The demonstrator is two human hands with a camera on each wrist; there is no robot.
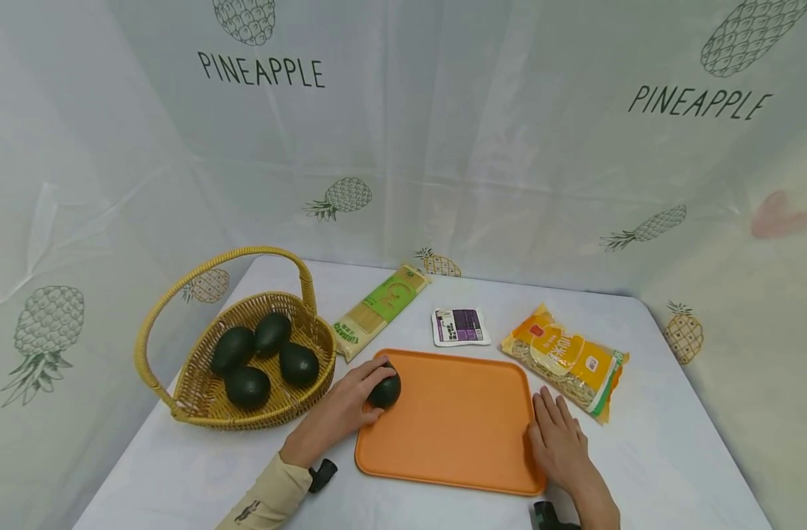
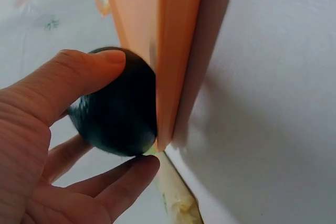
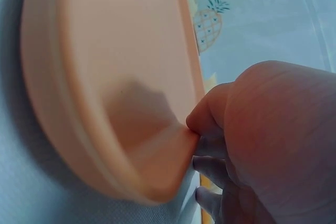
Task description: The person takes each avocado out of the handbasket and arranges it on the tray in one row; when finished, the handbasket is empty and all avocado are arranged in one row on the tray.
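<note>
A dark green avocado (image 1: 385, 390) is in my left hand (image 1: 344, 405), at the left end of the orange tray (image 1: 453, 419). In the left wrist view, the thumb lies across the avocado (image 2: 118, 111) with the fingers around its other side, and the tray rim (image 2: 178, 51) overlaps its edge. Whether it bears on the tray is unclear. At the tray's right edge rests my right hand (image 1: 559, 442), its fingers extended forward. The right wrist view has the thumb touching the rim (image 3: 191, 87) and the fingers just outside it.
Left of the tray stands a yellow wicker basket (image 1: 198, 416) with a tall handle, holding several avocados (image 1: 247, 388). Behind the tray lie a noodle packet (image 1: 380, 309) and a small white-and-purple pouch (image 1: 461, 327). An orange-and-yellow bag (image 1: 565, 361) lies beyond my right hand.
</note>
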